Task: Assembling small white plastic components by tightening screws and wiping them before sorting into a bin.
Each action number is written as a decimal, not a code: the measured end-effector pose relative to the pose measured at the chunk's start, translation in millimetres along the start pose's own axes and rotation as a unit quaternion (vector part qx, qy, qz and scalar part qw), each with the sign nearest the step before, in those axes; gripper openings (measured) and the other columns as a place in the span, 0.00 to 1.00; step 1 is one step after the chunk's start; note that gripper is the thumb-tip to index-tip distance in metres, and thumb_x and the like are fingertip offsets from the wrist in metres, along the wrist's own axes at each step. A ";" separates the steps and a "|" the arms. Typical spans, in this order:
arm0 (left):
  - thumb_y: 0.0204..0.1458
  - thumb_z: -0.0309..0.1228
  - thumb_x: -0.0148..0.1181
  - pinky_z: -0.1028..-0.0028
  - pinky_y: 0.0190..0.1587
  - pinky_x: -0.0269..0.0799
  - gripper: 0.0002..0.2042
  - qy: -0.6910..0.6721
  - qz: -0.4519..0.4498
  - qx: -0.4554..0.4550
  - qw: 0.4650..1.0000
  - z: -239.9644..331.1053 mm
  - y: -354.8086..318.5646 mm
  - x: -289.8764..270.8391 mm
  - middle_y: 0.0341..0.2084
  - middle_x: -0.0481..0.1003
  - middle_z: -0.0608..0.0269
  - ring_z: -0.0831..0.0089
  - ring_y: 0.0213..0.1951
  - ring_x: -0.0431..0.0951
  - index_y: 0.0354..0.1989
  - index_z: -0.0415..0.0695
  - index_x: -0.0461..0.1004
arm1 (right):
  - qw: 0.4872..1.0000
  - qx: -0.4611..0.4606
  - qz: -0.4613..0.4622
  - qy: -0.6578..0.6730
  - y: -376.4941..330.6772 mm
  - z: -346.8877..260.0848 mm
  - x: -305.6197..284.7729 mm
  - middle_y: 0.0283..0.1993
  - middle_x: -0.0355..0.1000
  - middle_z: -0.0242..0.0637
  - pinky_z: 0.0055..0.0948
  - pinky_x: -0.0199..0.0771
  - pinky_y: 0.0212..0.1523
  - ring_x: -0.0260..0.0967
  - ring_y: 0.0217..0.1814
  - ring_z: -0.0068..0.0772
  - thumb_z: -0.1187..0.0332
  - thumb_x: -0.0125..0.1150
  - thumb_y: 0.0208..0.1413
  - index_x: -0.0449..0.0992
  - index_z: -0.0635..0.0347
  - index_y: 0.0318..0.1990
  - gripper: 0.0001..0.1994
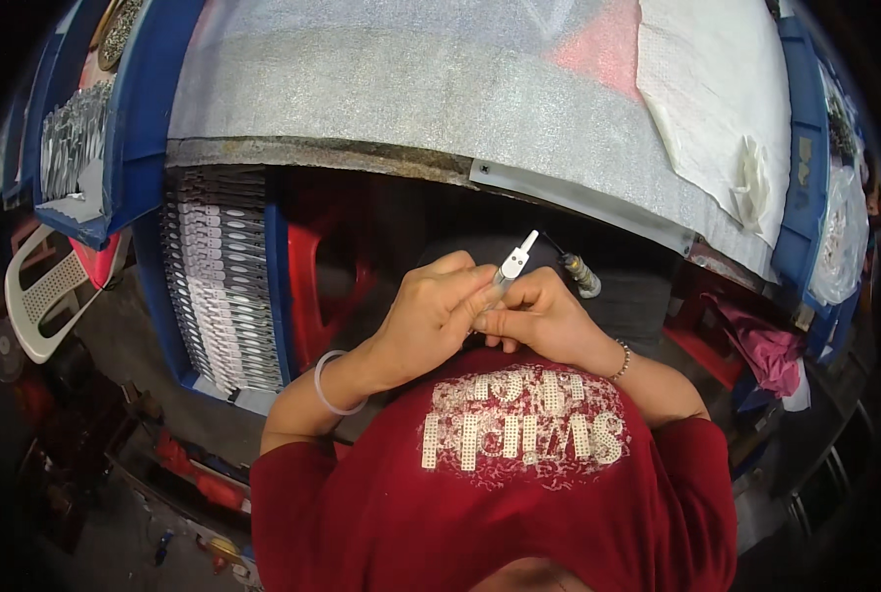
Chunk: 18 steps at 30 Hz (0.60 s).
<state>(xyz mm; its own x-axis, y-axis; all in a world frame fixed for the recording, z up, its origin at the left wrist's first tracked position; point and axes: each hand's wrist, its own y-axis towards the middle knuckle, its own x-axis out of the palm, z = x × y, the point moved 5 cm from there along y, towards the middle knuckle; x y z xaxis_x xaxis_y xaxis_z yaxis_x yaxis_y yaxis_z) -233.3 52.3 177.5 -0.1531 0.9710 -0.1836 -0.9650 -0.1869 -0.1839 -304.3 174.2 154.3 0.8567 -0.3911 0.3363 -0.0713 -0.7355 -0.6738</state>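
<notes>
In front of my chest, both hands meet around a slim white-and-grey plastic piece (513, 264) with a narrow white tip pointing up and away. My left hand (429, 311) pinches its lower part between thumb and fingers. My right hand (551, 318) closes on the same piece from the other side, fingertips touching the left ones. The piece's lower end is hidden by the fingers. Just beyond my right hand is a small cylindrical tool or bottle (581, 274) with a yellowish band and a thin dark end; its kind is unclear.
A worktable (401, 94) with a grey cover lies ahead, a white cloth (717, 109) on its right. Left, a blue tray (279, 296) holds rows of similar grey-and-white pieces, below another blue bin (143, 128). More blue bins (806, 148) flank the right; a red stool (307, 286) stands under the table.
</notes>
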 end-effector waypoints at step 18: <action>0.55 0.22 0.57 0.69 0.22 0.64 0.03 -0.016 -0.004 0.004 1.000 9.4 -2.0 -2.2 0.21 0.67 0.54 0.63 0.20 0.69 0.33 0.34 0.73 | 1.000 0.027 0.000 0.003 -6.0 -3.3 5.3 0.21 0.74 0.35 0.17 0.68 0.21 0.70 0.21 0.17 0.70 0.65 0.55 0.79 0.69 0.25 0.11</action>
<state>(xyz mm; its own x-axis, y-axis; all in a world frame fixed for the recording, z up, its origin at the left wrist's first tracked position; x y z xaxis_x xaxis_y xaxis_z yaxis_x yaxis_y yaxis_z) -233.0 52.0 187.3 -0.1514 0.9768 -0.1512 -0.9679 -0.1776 -0.1781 -301.0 174.7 162.3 0.8539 -0.3944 0.3396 -0.0436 -0.7044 -0.7085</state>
